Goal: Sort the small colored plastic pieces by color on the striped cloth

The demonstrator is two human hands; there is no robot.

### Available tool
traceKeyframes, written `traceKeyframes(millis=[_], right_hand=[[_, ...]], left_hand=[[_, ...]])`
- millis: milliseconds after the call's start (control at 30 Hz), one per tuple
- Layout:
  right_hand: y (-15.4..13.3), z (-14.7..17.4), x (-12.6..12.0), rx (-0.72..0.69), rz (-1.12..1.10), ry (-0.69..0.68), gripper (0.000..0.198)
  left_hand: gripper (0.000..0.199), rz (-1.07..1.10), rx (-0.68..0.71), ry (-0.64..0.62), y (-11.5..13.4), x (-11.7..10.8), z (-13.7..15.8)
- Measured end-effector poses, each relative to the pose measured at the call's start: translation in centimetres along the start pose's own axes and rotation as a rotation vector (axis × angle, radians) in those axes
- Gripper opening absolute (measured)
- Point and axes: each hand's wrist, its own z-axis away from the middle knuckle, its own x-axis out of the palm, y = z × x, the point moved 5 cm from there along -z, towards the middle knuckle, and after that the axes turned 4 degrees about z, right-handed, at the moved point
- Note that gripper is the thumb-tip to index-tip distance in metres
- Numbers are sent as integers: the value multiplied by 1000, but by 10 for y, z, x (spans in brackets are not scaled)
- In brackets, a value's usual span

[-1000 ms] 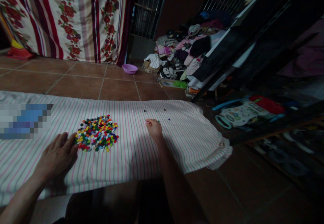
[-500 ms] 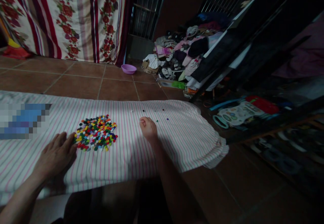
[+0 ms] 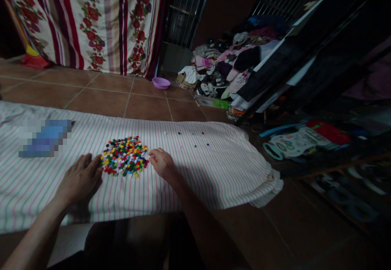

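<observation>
At the far left, a red thing point(image 3: 35, 61) with a yellow top sits on the brown tile floor point(image 3: 106, 90). Next to it hangs a big curtain point(image 3: 111, 25) with red flowers and stripes. Closer to me is the table, with a striped cloth point(image 3: 128, 198) over it. On its left part lies something flat and blue point(image 3: 50, 137), too blurry for me to make out.

Then comes the left hand point(image 3: 80, 176). It is open and rests palm down, with its fingertips right at the left edge of a pile of little blocks point(image 3: 124, 158). The pile lies on the cloth between the two hands, and it has red, yellow, green, white, orange, blue and black bits all mixed up.

The right hand point(image 3: 161, 163) is at the right edge of the pile. Its fingers are curled in, and I can't tell if they pinch a block.

Past that hand, seven small blocks sit apart from each other in two rows. The back row has a white one point(image 3: 165, 133), a black one point(image 3: 179, 133), a pale one and a dark one point(image 3: 203, 132). The front row has pink, green point(image 3: 195, 145) and blue point(image 3: 208, 144).

Behind the table is a purple bowl point(image 3: 161, 83) on the floor. Right of it is a big heap of clothes point(image 3: 227, 64), and farther right is a pale toy point(image 3: 301, 141).
</observation>
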Motion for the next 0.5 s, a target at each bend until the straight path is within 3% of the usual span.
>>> traceKeyframes(millis=[500], right_hand=[[-5,-11,16,18,-45,-141,23]], left_hand=[[52,-112,63,-11,-6,-3,-4]])
